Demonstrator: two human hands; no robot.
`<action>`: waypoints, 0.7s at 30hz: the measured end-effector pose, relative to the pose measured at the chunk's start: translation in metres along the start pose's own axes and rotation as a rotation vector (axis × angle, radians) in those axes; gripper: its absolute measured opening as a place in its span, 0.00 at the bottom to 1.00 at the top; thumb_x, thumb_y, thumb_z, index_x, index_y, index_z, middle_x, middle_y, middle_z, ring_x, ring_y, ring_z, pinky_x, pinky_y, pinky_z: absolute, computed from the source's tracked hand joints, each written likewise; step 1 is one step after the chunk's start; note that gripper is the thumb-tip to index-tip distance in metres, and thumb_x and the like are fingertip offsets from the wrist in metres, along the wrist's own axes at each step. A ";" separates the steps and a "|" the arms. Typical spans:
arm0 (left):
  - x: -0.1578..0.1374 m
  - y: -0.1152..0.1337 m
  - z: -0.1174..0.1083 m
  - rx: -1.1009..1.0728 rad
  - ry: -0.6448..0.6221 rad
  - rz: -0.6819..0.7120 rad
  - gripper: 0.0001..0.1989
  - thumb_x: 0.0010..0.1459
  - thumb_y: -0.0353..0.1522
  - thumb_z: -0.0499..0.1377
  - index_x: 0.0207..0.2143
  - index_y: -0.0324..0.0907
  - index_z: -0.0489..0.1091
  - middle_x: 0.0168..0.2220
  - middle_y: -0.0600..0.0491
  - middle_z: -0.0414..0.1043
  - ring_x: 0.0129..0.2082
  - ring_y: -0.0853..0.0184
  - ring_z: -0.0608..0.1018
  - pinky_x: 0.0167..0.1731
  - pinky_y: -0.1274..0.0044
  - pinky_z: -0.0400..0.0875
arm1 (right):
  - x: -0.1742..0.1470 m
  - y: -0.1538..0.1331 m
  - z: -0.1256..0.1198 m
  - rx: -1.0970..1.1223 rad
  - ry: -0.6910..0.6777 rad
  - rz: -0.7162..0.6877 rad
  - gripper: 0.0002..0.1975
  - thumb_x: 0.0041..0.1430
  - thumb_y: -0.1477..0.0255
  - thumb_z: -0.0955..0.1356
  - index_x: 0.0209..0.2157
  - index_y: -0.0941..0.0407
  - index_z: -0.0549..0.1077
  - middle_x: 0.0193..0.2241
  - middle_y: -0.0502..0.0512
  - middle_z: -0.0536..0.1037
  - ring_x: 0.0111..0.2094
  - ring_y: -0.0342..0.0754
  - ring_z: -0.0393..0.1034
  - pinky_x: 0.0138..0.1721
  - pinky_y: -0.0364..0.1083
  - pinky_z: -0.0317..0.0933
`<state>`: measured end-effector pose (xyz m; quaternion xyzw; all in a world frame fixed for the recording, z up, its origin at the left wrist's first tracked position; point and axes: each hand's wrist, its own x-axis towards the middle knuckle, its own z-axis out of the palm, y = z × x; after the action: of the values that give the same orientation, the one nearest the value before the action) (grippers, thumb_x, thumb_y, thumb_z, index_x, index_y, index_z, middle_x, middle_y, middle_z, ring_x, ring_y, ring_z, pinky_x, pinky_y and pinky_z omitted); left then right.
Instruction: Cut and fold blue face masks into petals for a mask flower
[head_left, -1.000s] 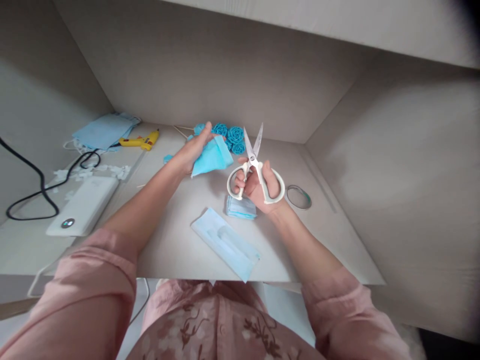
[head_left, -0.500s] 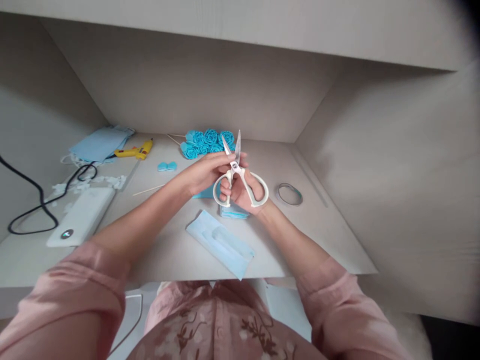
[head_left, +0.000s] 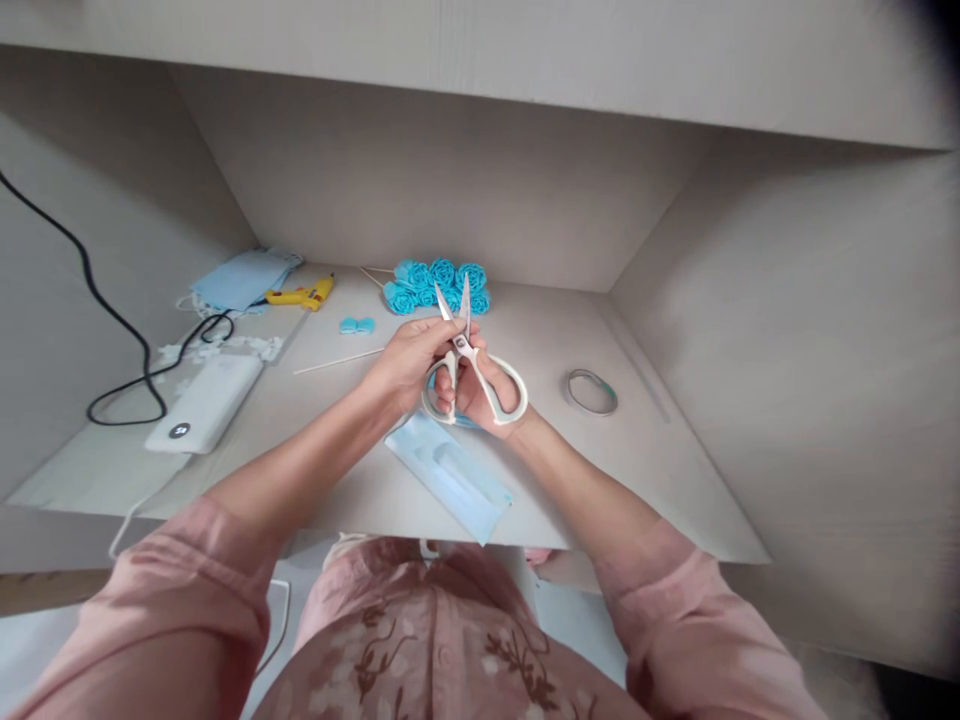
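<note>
My right hand (head_left: 484,393) holds white-handled scissors (head_left: 511,394), its thumb and fingers through the loops. The blades point away from me and stand apart. Close beside the pivot is my left hand (head_left: 415,352), its fingers closed together behind the blades. Whatever they pinch, if anything, is hidden. Below the hands a pale blue face mask piece (head_left: 454,485) lies slantwise on the table. More blue material shows partly under my right hand. A thin wooden stick (head_left: 337,361) lies left of my left hand.
Blue rosettes (head_left: 442,272) lie at the back, with a small blue bow-like piece (head_left: 357,326) nearby. To the left are a yellow glue gun (head_left: 307,293), stacked masks (head_left: 244,280), white scraps, a white power bank (head_left: 206,400) and a black cable (head_left: 112,290). A tape roll (head_left: 591,392) lies right.
The view has shifted, so the table's things appear further right. Both hands have come slightly nearer the mask piece, and the scissor blades stand a little closer together.
</note>
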<state>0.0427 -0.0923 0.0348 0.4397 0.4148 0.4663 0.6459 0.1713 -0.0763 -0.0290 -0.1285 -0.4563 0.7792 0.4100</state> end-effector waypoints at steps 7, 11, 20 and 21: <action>-0.004 0.003 0.001 0.017 0.043 0.005 0.13 0.62 0.39 0.56 0.37 0.38 0.72 0.24 0.53 0.77 0.08 0.69 0.69 0.07 0.77 0.65 | 0.000 0.001 0.004 -0.039 -0.075 -0.029 0.24 0.54 0.47 0.71 0.35 0.54 0.68 0.23 0.47 0.75 0.22 0.42 0.66 0.26 0.43 0.64; -0.002 0.004 0.002 0.050 0.060 0.005 0.15 0.62 0.40 0.56 0.41 0.38 0.73 0.30 0.50 0.80 0.09 0.70 0.69 0.07 0.77 0.65 | 0.000 0.001 0.005 -0.085 -0.050 -0.029 0.25 0.54 0.45 0.70 0.33 0.54 0.67 0.23 0.47 0.74 0.22 0.42 0.66 0.25 0.43 0.63; 0.001 0.011 0.000 0.031 0.015 -0.045 0.17 0.62 0.40 0.55 0.44 0.37 0.74 0.30 0.49 0.80 0.09 0.68 0.70 0.08 0.75 0.67 | 0.000 0.002 0.003 -0.060 -0.049 -0.050 0.22 0.58 0.49 0.69 0.36 0.54 0.67 0.24 0.47 0.74 0.22 0.42 0.65 0.25 0.43 0.62; 0.001 0.010 -0.001 0.027 -0.001 -0.042 0.16 0.61 0.38 0.56 0.45 0.37 0.74 0.29 0.50 0.79 0.10 0.68 0.71 0.09 0.75 0.67 | 0.000 0.001 0.004 -0.043 -0.044 -0.046 0.21 0.59 0.49 0.69 0.35 0.54 0.67 0.24 0.47 0.74 0.23 0.42 0.65 0.25 0.43 0.63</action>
<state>0.0395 -0.0894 0.0437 0.4397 0.4297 0.4469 0.6498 0.1687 -0.0787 -0.0279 -0.1096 -0.4846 0.7623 0.4148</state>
